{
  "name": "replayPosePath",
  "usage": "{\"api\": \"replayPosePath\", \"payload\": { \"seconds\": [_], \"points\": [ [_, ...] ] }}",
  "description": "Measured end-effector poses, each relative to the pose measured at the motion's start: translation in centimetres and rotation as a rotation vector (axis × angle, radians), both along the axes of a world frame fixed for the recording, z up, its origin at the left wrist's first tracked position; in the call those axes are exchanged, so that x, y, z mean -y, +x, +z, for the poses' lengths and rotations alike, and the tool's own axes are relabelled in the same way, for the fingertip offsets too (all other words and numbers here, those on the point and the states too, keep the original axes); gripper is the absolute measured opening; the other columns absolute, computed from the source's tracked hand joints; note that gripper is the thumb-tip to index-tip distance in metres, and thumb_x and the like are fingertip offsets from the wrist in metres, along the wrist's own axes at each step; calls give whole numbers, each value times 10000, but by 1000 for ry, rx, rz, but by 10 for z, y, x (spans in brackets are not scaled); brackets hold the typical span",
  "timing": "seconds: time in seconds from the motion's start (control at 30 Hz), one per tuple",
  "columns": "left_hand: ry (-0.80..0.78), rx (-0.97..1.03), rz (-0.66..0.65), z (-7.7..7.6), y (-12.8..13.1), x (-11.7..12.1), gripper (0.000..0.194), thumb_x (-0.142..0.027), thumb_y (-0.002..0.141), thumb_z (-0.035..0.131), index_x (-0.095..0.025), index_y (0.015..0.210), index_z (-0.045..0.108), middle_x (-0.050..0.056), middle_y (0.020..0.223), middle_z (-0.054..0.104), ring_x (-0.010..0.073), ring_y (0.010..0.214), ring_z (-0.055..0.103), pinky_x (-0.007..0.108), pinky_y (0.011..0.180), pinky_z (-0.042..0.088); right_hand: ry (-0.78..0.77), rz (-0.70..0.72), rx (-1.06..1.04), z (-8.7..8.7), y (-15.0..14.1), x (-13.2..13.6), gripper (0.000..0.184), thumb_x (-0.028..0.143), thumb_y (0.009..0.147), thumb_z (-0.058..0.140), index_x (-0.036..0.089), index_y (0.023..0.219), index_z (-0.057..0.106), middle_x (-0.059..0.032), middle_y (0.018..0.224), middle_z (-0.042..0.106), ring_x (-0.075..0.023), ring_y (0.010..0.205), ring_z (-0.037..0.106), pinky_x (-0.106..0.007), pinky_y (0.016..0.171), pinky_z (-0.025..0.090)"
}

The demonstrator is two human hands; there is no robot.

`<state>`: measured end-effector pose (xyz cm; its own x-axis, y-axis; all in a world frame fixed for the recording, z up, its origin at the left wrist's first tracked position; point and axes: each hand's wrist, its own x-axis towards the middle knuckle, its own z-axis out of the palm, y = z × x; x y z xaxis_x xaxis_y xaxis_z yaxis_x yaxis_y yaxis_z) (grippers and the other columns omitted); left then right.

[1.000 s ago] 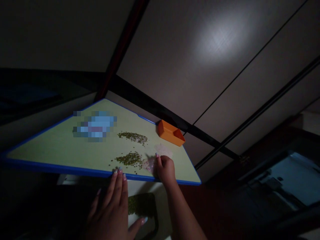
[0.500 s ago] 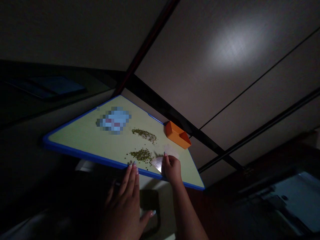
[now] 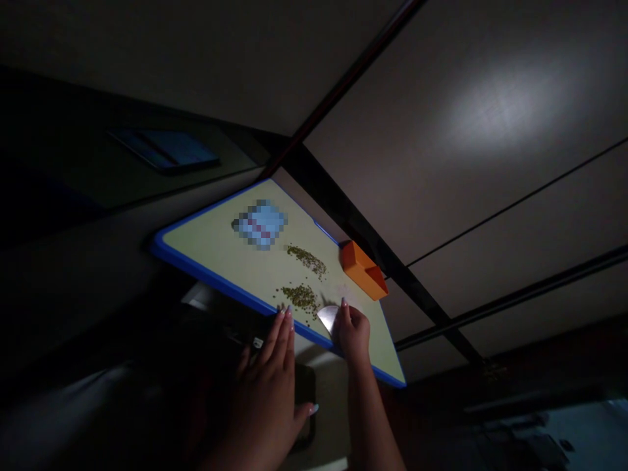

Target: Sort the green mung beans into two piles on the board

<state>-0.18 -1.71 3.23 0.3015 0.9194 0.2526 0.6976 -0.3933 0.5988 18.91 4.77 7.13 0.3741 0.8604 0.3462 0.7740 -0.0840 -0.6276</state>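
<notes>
A pale green board with a blue rim (image 3: 216, 248) lies ahead of me. On it are two small heaps of green grains, the near heap (image 3: 300, 297) and the far heap (image 3: 307, 258). My left hand (image 3: 269, 392) lies flat and open, its fingertips at the board's near edge beside the near heap. My right hand (image 3: 354, 330) is closed, pinching a small clear plastic bag (image 3: 328, 318) just right of that heap. Another clear bag (image 3: 347, 297) lies flat beyond my right hand.
An orange box (image 3: 364, 269) sits at the board's far right edge. A dark container (image 3: 305, 392) stands below the board between my arms. A blue-lit screen (image 3: 164, 147) glows at the far left. The room is dim.
The view has swung, so the board has shifted right and looks smaller. My right hand has lifted the small bag's edge. My left hand keeps its fingertips at the board's edge.
</notes>
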Motion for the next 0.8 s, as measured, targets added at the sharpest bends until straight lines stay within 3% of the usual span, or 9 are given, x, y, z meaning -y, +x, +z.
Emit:
{"api": "replayPosePath", "payload": {
  "seconds": [0.43,0.6,0.8],
  "points": [
    [6,-34,1,3,1,-1,880,-405,658,513,-12,1414,291,152,1547,85,319,1451,126,567,1048,342,41,24,-9,-4,7,2,514,599,853,419,200,530,415,29,450,418,-99,427,377,-229,432,281],
    [46,1,28,0,4,-1,872,-390,650,518,-15,1409,310,164,1550,117,331,1450,122,566,1052,341,48,33,114,-2,13,4,516,601,855,416,191,543,434,25,496,438,-109,495,401,-227,475,299],
    [36,-9,29,0,5,-1,885,-400,652,516,-5,1412,290,155,1552,93,320,1449,136,560,1034,366,82,1,256,2,13,1,494,544,874,423,195,527,382,47,497,364,-96,504,332,-231,499,259]
  ]
}}
